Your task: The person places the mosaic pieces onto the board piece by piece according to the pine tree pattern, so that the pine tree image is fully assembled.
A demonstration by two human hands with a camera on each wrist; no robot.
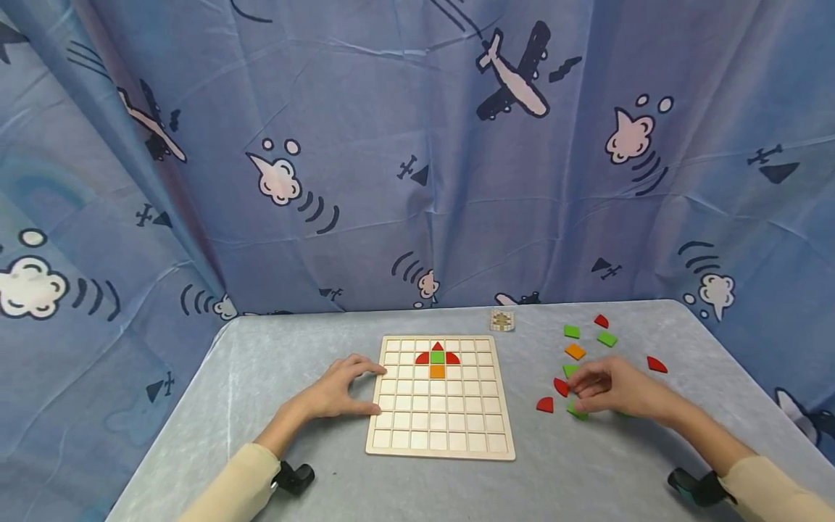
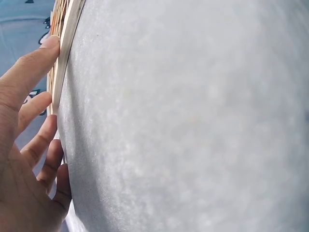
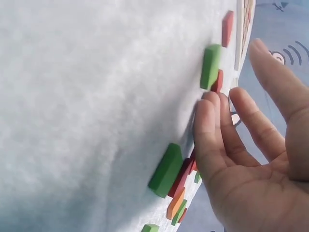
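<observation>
In the head view, a pale wooden grid board lies flat on the table. On its upper rows, a red triangle tops a green square, flanked by two red quarter-circle pieces, with an orange square below. My left hand touches the board's left edge with its thumb and fingers spread. Over the loose pieces at the right, my right hand hovers with bent, separated fingers; the right wrist view shows nothing between them. Nearest it are a red quarter-circle piece and a green piece, partly hidden.
Behind the right hand lie more loose pieces, including an orange one, a green one and a red one. A small patterned card rests beyond the board. A blue curtain hangs behind the grey table.
</observation>
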